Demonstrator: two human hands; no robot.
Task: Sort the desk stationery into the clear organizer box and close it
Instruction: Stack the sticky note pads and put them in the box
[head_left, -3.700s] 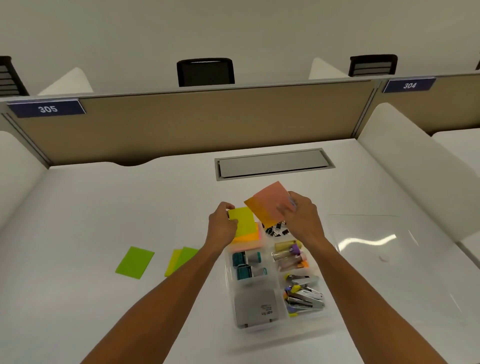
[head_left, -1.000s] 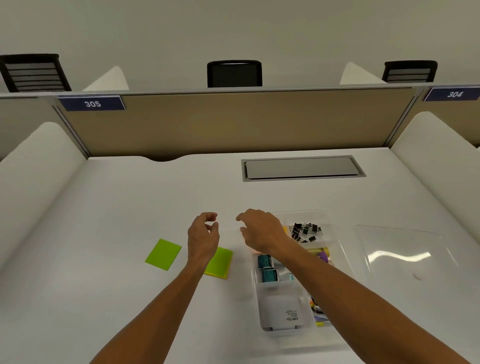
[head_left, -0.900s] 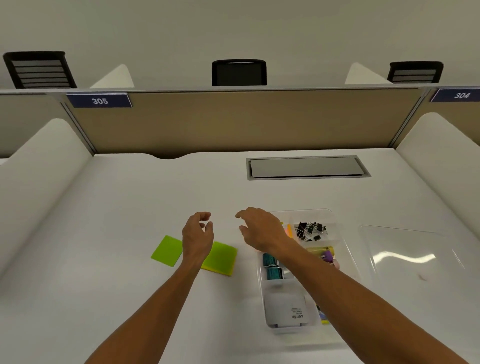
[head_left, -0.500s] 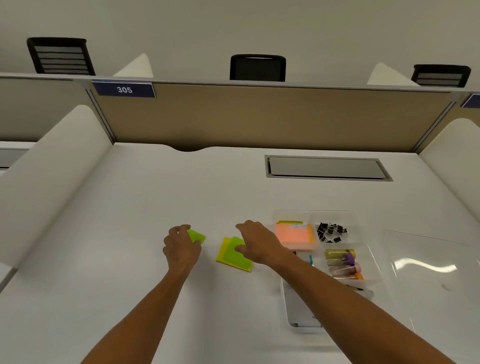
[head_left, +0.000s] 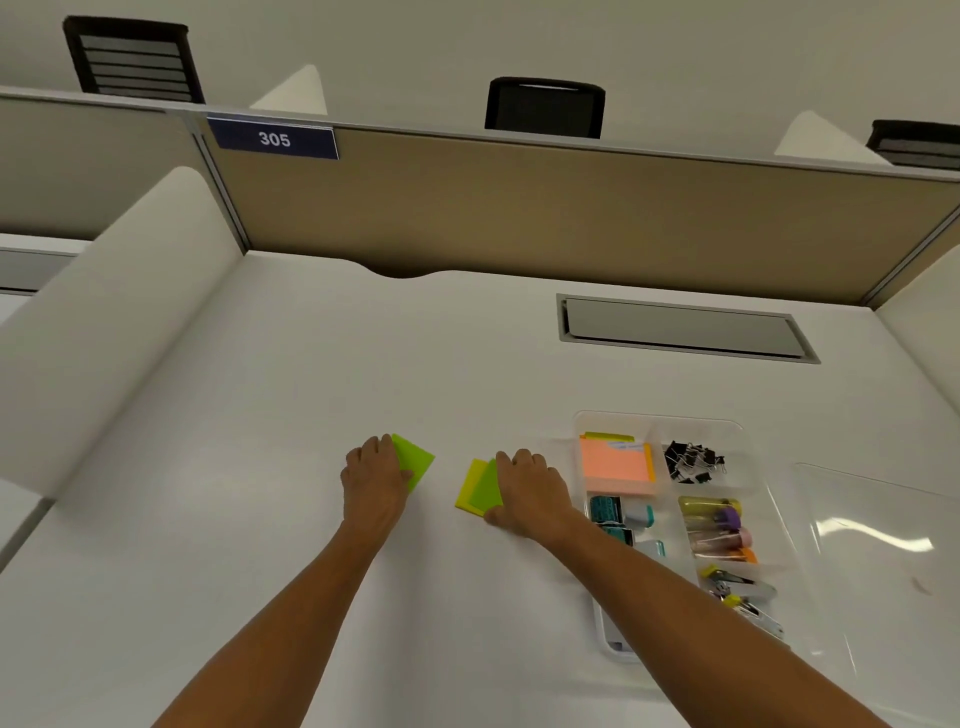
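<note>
Your hands have dropped from the air onto the green notes, and your head has turned left, so the box now sits at the right. Your left hand lies flat on the single green note, fingers pressing its near edge. Your right hand lies on the small pile of yellow and green notes, fingers spread over its right side. You cannot tell yet if either hand has a real hold; they look like they are pressing, not lifting.

Most of the job looks done. The box holds a pink and orange pad at the far left, black clips at the far right, teal tape rollers under the pad, colored tubes beside them, and staplers nearer you. Your right arm hides the near left part.

What is left: these notes go in the box, likely on the pad. Then the lid, lying on the desk just right of the box, goes on
</note>
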